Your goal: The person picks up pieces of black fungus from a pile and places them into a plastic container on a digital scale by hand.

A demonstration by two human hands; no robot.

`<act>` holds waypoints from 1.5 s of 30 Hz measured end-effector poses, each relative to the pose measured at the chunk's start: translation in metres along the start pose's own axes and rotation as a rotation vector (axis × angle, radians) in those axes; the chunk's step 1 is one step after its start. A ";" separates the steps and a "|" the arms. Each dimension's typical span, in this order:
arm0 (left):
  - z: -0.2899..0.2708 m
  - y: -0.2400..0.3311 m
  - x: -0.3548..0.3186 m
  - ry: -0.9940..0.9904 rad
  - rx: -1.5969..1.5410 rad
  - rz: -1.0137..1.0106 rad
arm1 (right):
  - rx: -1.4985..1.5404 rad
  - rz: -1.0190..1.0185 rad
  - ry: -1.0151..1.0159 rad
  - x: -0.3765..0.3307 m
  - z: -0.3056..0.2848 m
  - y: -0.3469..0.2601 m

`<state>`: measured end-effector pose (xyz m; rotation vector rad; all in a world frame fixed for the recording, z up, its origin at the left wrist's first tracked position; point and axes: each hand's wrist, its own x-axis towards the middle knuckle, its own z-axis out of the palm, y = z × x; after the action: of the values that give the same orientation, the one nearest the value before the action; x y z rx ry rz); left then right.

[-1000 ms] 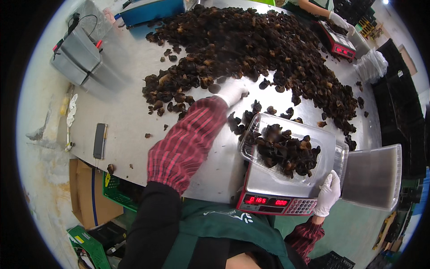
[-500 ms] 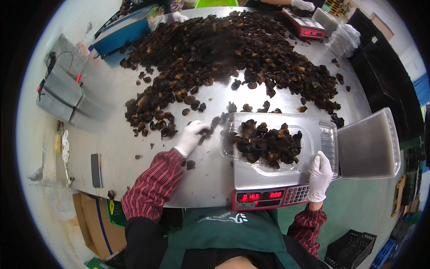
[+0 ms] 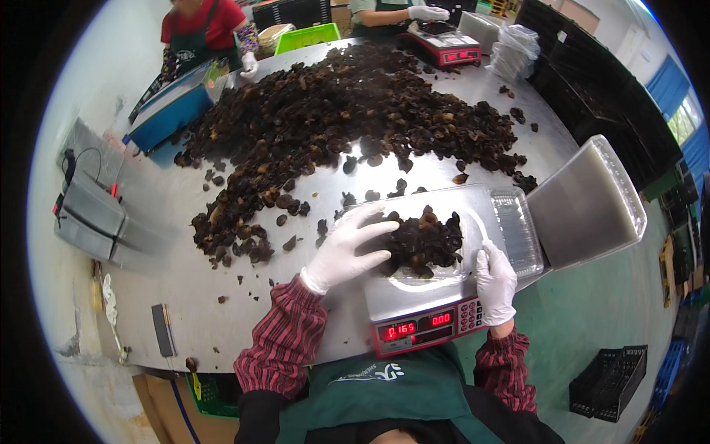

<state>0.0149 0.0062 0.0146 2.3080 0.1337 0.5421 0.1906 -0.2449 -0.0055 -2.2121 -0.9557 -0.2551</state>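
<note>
A clear plastic tray point(image 3: 438, 282) with a heap of dark wood ear mushrooms point(image 3: 423, 240) sits on the steel plate of a red digital scale point(image 3: 414, 329), whose red display is lit. Gloved in white, my left hand point(image 3: 347, 248) reaches over the tray's left side, fingers spread beside the mushrooms; no mushroom shows in it. At the opposite side my right hand point(image 3: 495, 285), also gloved, has its thumb and fingers closed on the tray's right rim. Beyond both hands spreads a large pile of wood ears point(image 3: 318, 118).
Stacked clear trays point(image 3: 588, 203) lean out at the right, beside another clear tray point(image 3: 518, 229). A dark phone-like slab point(image 3: 163, 330) and a grey metal box point(image 3: 92, 214) are at the left. Co-workers' gloved hands point(image 3: 427, 13) and a second scale point(image 3: 447, 48) are at the far side.
My left hand has moved right from the table to the tray, and its fingers have opened; the wood ears it held are gone from it. My right hand stays at the tray's right side.
</note>
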 end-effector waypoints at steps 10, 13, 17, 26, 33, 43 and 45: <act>0.022 0.013 0.012 -0.012 0.372 0.137 | 0.005 -0.064 -0.077 0.003 0.023 -0.006; 0.011 0.022 0.003 0.096 0.270 0.153 | 0.027 -0.021 -0.073 0.003 0.016 -0.004; 0.007 -0.005 -0.041 0.480 0.089 0.011 | 0.019 0.013 0.053 0.001 0.012 0.001; -0.020 -0.062 -0.147 0.576 0.276 -0.482 | 0.042 0.074 0.095 -0.007 0.008 0.031; -0.016 -0.070 -0.148 0.469 0.312 -0.472 | 0.049 0.049 0.145 -0.011 0.003 0.035; 0.008 -0.105 -0.078 0.318 0.576 -0.577 | 0.070 0.140 0.114 -0.013 -0.002 0.021; 0.029 -0.106 -0.076 0.304 0.510 -0.453 | 0.146 0.153 0.093 -0.013 -0.002 0.021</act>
<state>-0.0349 0.0440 -0.1035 2.5371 1.0161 0.6714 0.1965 -0.2635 -0.0213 -2.1072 -0.7274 -0.2080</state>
